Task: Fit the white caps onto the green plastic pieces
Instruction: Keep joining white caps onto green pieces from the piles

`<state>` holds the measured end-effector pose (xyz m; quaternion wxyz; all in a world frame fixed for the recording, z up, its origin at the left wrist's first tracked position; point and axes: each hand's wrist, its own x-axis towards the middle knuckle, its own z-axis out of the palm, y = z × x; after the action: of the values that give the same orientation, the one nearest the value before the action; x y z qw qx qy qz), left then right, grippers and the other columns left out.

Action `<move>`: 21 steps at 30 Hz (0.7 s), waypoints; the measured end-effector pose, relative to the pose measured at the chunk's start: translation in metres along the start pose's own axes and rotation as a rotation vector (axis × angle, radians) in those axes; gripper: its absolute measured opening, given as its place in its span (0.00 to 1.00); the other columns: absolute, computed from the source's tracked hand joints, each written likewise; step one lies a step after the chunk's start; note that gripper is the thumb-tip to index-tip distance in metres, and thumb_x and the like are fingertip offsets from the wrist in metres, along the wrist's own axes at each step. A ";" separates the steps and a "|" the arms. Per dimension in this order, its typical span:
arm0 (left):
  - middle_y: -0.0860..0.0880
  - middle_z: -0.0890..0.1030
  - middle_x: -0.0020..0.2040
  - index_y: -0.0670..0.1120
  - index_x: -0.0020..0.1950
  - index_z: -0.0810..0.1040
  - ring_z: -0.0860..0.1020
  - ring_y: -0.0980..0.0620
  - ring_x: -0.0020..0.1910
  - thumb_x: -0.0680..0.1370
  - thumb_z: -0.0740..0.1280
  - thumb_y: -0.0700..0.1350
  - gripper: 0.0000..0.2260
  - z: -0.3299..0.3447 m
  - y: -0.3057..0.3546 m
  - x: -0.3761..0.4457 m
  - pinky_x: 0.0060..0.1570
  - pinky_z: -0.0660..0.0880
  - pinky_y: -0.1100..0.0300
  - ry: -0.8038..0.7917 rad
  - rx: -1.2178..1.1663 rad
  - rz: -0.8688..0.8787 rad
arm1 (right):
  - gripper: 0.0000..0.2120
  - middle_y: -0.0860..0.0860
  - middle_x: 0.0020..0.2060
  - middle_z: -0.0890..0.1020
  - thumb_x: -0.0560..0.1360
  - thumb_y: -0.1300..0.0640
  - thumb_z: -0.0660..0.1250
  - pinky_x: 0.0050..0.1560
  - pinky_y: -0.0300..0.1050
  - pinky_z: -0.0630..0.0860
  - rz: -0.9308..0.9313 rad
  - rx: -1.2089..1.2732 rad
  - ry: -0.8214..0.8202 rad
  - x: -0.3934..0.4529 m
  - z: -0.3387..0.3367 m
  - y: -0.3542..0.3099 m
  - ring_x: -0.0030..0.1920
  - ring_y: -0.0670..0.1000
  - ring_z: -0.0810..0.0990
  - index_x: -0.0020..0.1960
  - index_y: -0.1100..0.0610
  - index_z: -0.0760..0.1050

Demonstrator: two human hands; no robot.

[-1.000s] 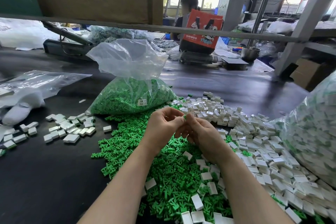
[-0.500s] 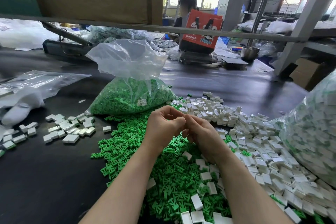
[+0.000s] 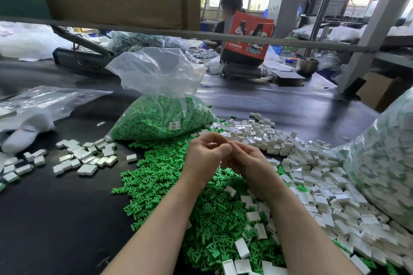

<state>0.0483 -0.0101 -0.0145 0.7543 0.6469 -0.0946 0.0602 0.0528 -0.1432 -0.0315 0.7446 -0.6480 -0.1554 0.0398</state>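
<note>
A heap of loose green plastic pieces (image 3: 156, 176) covers the black table in front of me. A heap of white caps (image 3: 312, 163) lies to its right, and some caps are scattered over the green. My left hand (image 3: 205, 154) and my right hand (image 3: 248, 163) meet fingertip to fingertip just above the far end of the green heap. The fingers of both hands are curled in and pinched together. Whatever is between them is hidden by the fingers.
An open clear bag of green pieces (image 3: 156, 120) stands just behind the hands. A group of white capped pieces (image 3: 85, 156) and a white glove (image 3: 24, 131) lie at the left. A big filled bag (image 3: 384, 158) bulges at the right. Beyond a metal bar (image 3: 134, 29) sits a person (image 3: 230, 6).
Both hands stay joined at the same spot. The left fingers have curled tighter over the right fingertips.
</note>
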 end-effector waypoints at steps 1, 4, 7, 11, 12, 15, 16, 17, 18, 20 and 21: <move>0.45 0.76 0.26 0.40 0.37 0.78 0.73 0.48 0.26 0.72 0.66 0.29 0.08 0.000 0.000 0.000 0.35 0.74 0.50 0.001 0.001 0.000 | 0.20 0.58 0.38 0.79 0.70 0.40 0.69 0.48 0.57 0.65 -0.003 -0.011 -0.002 0.000 0.000 0.000 0.43 0.58 0.71 0.50 0.55 0.84; 0.46 0.76 0.26 0.41 0.36 0.79 0.73 0.48 0.25 0.70 0.68 0.32 0.06 0.001 -0.001 0.001 0.33 0.74 0.53 0.008 -0.002 0.005 | 0.19 0.54 0.35 0.80 0.71 0.40 0.68 0.40 0.49 0.66 -0.012 -0.045 0.013 0.000 0.001 0.000 0.41 0.56 0.72 0.49 0.53 0.84; 0.46 0.76 0.25 0.41 0.36 0.78 0.72 0.48 0.26 0.65 0.68 0.38 0.02 0.002 -0.001 0.000 0.32 0.74 0.54 0.016 -0.008 0.005 | 0.17 0.56 0.35 0.80 0.71 0.41 0.68 0.40 0.49 0.65 -0.020 -0.047 0.026 0.001 0.002 0.000 0.41 0.58 0.70 0.48 0.53 0.84; 0.46 0.76 0.26 0.40 0.37 0.79 0.73 0.47 0.27 0.65 0.68 0.39 0.04 0.000 -0.003 0.001 0.34 0.75 0.52 0.010 0.011 0.013 | 0.19 0.60 0.37 0.79 0.72 0.42 0.68 0.41 0.51 0.64 -0.037 -0.057 0.028 0.000 0.002 -0.001 0.41 0.59 0.69 0.50 0.57 0.83; 0.46 0.77 0.26 0.40 0.38 0.79 0.73 0.47 0.27 0.65 0.68 0.39 0.04 0.000 -0.003 0.001 0.34 0.75 0.53 0.009 0.017 0.014 | 0.19 0.60 0.37 0.79 0.73 0.44 0.67 0.40 0.50 0.64 -0.040 -0.071 0.025 0.000 0.002 -0.001 0.41 0.59 0.69 0.52 0.59 0.83; 0.46 0.77 0.26 0.41 0.37 0.79 0.74 0.48 0.27 0.65 0.68 0.39 0.03 -0.001 -0.004 0.001 0.32 0.75 0.56 0.011 0.032 0.016 | 0.19 0.58 0.35 0.79 0.75 0.47 0.65 0.37 0.45 0.64 -0.041 -0.107 0.024 0.000 0.000 0.000 0.41 0.58 0.69 0.54 0.62 0.81; 0.46 0.77 0.27 0.42 0.37 0.79 0.74 0.48 0.28 0.65 0.68 0.39 0.02 -0.001 -0.004 0.001 0.32 0.75 0.56 0.011 0.035 0.016 | 0.19 0.58 0.35 0.78 0.75 0.47 0.65 0.36 0.45 0.63 -0.042 -0.116 0.023 0.000 0.000 -0.001 0.40 0.58 0.69 0.54 0.62 0.81; 0.46 0.77 0.27 0.42 0.36 0.80 0.74 0.48 0.28 0.65 0.68 0.39 0.02 -0.002 -0.004 0.001 0.32 0.75 0.56 0.011 0.037 0.017 | 0.20 0.58 0.35 0.78 0.75 0.47 0.64 0.36 0.45 0.63 -0.043 -0.124 0.019 0.000 0.001 -0.001 0.40 0.58 0.69 0.54 0.63 0.80; 0.46 0.77 0.27 0.42 0.36 0.80 0.74 0.48 0.28 0.65 0.68 0.39 0.02 -0.002 -0.004 0.001 0.32 0.75 0.56 0.009 0.038 0.016 | 0.20 0.58 0.35 0.78 0.75 0.47 0.64 0.36 0.44 0.63 -0.044 -0.127 0.014 -0.001 0.001 -0.001 0.39 0.57 0.69 0.54 0.63 0.80; 0.46 0.77 0.27 0.42 0.36 0.80 0.74 0.48 0.28 0.66 0.68 0.39 0.02 -0.002 -0.004 0.000 0.32 0.76 0.56 0.005 0.035 0.014 | 0.20 0.56 0.34 0.78 0.75 0.47 0.64 0.36 0.42 0.65 -0.040 -0.131 0.007 -0.001 0.001 -0.002 0.38 0.56 0.71 0.54 0.63 0.80; 0.46 0.77 0.27 0.42 0.36 0.79 0.74 0.47 0.28 0.66 0.68 0.39 0.02 -0.002 -0.003 0.000 0.32 0.76 0.56 0.004 0.032 0.014 | 0.20 0.56 0.34 0.78 0.75 0.47 0.64 0.35 0.40 0.66 -0.038 -0.136 0.007 -0.001 0.002 -0.002 0.37 0.54 0.72 0.54 0.63 0.80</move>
<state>0.0491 -0.0088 -0.0180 0.7435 0.6581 -0.0967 0.0681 0.0512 -0.1420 -0.0297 0.7001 -0.6940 -0.1673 0.0129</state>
